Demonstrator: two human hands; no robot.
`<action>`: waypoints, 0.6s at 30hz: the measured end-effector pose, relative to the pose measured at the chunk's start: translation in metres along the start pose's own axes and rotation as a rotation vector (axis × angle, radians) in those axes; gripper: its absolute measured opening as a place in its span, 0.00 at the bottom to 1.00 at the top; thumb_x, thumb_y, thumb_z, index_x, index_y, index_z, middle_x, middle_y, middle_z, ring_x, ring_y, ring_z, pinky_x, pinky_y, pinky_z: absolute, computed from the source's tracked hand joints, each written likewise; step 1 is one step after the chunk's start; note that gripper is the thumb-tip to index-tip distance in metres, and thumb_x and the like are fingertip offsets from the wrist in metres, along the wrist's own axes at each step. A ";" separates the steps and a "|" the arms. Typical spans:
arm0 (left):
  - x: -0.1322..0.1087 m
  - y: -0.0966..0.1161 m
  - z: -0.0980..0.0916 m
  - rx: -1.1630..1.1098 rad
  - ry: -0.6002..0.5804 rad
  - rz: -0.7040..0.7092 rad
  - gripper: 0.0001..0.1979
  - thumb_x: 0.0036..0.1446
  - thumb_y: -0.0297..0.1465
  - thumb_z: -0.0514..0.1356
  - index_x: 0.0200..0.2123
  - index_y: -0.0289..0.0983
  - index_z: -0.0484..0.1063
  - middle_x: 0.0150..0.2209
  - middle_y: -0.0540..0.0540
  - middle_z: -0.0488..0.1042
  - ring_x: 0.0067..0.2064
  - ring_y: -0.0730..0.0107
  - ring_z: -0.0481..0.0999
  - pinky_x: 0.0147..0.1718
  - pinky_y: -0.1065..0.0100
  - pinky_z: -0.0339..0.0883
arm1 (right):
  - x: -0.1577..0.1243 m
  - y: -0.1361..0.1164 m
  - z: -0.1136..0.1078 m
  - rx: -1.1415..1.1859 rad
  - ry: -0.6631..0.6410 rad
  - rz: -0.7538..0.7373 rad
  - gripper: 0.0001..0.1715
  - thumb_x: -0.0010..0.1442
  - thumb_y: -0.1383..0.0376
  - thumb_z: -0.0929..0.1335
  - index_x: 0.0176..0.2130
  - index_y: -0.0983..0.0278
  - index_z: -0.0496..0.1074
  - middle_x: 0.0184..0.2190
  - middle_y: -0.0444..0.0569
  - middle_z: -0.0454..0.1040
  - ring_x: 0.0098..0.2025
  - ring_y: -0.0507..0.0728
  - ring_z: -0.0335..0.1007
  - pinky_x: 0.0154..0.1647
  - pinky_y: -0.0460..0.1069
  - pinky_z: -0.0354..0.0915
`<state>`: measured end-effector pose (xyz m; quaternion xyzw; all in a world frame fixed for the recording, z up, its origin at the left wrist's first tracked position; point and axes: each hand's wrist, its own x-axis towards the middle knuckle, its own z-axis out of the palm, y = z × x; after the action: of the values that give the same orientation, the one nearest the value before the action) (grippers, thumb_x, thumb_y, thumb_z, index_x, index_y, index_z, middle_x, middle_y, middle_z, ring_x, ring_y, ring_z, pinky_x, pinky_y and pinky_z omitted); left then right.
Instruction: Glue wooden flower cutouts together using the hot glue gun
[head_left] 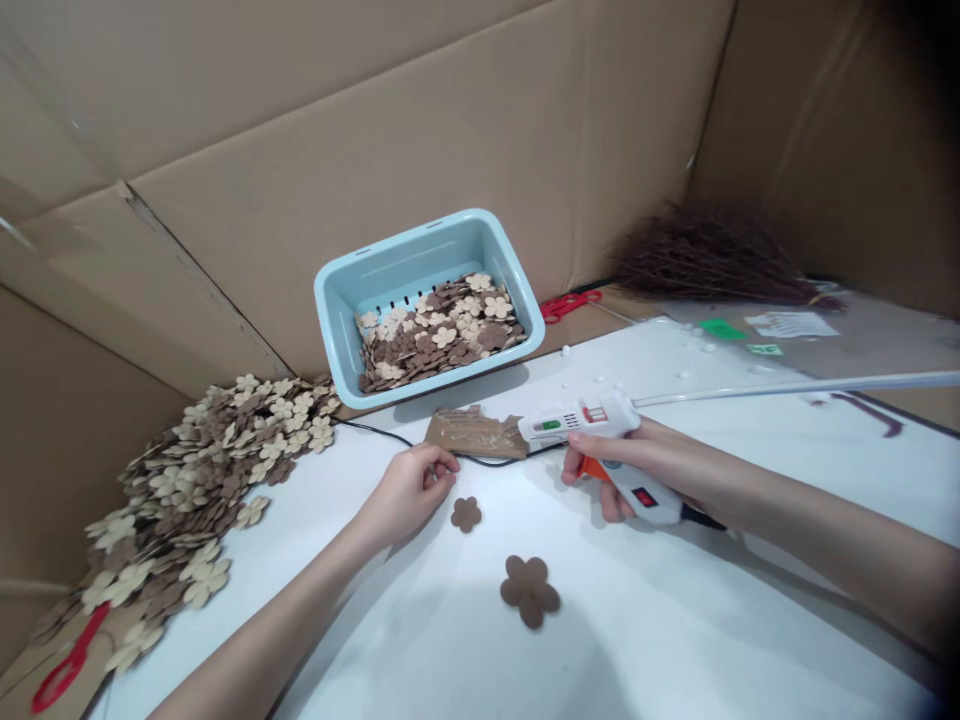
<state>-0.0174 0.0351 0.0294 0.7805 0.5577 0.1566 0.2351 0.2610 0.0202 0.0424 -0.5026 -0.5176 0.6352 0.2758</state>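
My right hand [637, 470] grips a white hot glue gun [592, 425] with an orange trigger, its nozzle pointing left toward a scrap of brown cardboard [474, 434]. A long white glue stick [795, 386] trails from the gun's back to the right. My left hand [409, 490] rests on the white table [675, 620] with its fingers curled, just left of a small brown flower cutout [466, 514]. A larger brown flower cutout [529, 590] lies nearer to me.
A light blue basket [345, 310] of brown and cream flower cutouts leans against the cardboard wall. A big pile of such cutouts [202, 470] covers the left. Red scissors [570, 303] lie behind; another red pair [67, 665] at bottom left. A bundle of dried twigs [705, 262] sits right.
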 end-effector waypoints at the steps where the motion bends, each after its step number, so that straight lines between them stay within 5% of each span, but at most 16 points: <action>1: 0.001 0.000 0.000 0.001 -0.015 -0.007 0.06 0.55 0.29 0.55 0.33 0.37 0.72 0.27 0.50 0.69 0.26 0.71 0.64 0.25 0.72 0.57 | 0.001 0.000 0.000 -0.002 0.001 0.002 0.20 0.59 0.53 0.66 0.29 0.67 0.74 0.32 0.51 0.78 0.16 0.47 0.69 0.16 0.41 0.60; 12: 0.001 0.000 0.006 0.179 -0.014 0.092 0.09 0.61 0.28 0.47 0.29 0.39 0.62 0.33 0.48 0.69 0.34 0.65 0.70 0.33 0.67 0.60 | 0.002 0.001 0.000 0.003 0.000 0.041 0.22 0.60 0.52 0.65 0.29 0.67 0.74 0.22 0.48 0.76 0.15 0.48 0.67 0.15 0.41 0.60; 18: -0.002 -0.001 0.007 0.249 -0.043 0.111 0.08 0.62 0.28 0.45 0.30 0.40 0.59 0.34 0.48 0.68 0.33 0.65 0.70 0.32 0.66 0.59 | 0.006 0.004 -0.003 0.024 0.017 0.032 0.20 0.59 0.53 0.66 0.30 0.66 0.74 0.35 0.53 0.79 0.15 0.47 0.67 0.14 0.42 0.58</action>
<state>-0.0154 0.0327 0.0233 0.8366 0.5234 0.0820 0.1391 0.2621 0.0249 0.0370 -0.5128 -0.4996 0.6413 0.2760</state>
